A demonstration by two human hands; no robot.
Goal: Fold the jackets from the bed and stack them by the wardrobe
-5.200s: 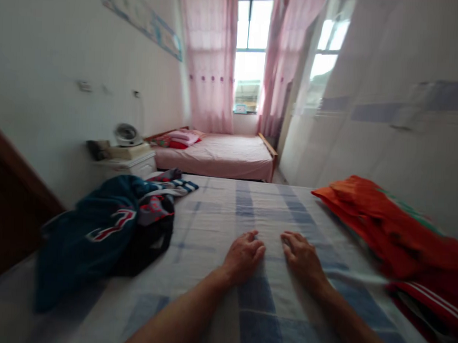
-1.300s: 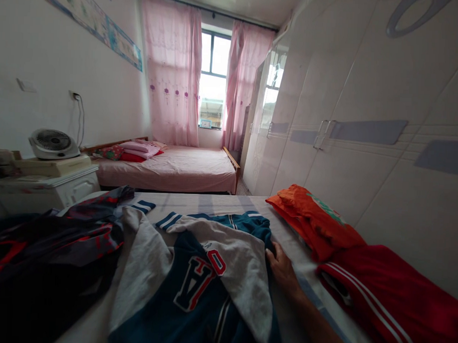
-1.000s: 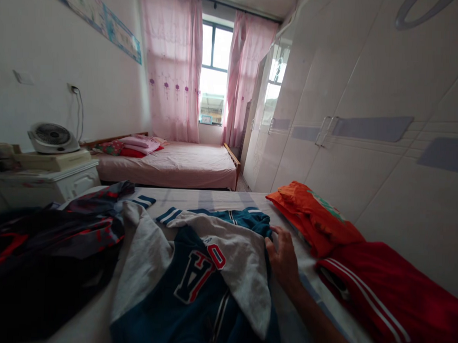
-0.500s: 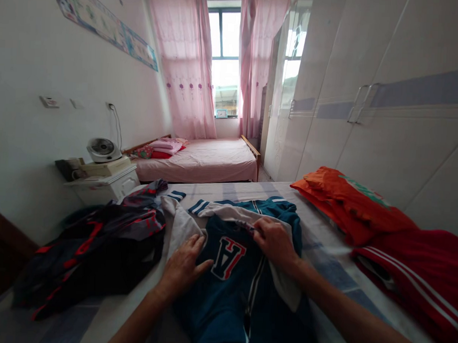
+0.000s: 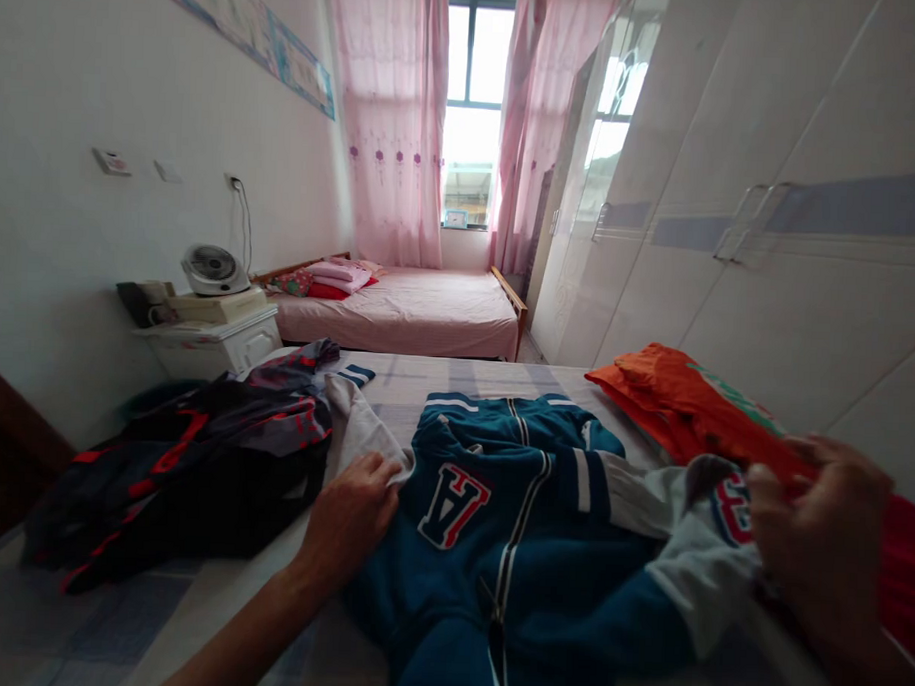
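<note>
A teal zip-up jacket (image 5: 449, 593) with grey sleeves and an "LA" letter patch lies spread on the bed, front up. My left hand (image 5: 358, 510) has its fingers curled down on the jacket's left edge, by the shoulder of the left grey sleeve (image 5: 365, 420). At the right, my right hand (image 5: 818, 536), slightly blurred, grips the middle of the right grey sleeve (image 5: 647, 495). That sleeve is bent, with its striped cuff lying on the jacket's chest and a red and navy patch showing beside my thumb.
A dark jacket with red trim (image 5: 197, 484) lies on the left of the bed (image 5: 396, 371). Orange clothing (image 5: 673, 401) and a red garment (image 5: 904, 569) lie on the right. Beyond are a nightstand with a fan (image 5: 214, 267), a pink bed (image 5: 421, 307) and white wardrobes (image 5: 804, 315).
My right hand has moved right, drawing the right sleeve off the chest and out to the side. My left hand has shifted slightly left, its fingers now curled on the jacket. The view has turned slightly.
</note>
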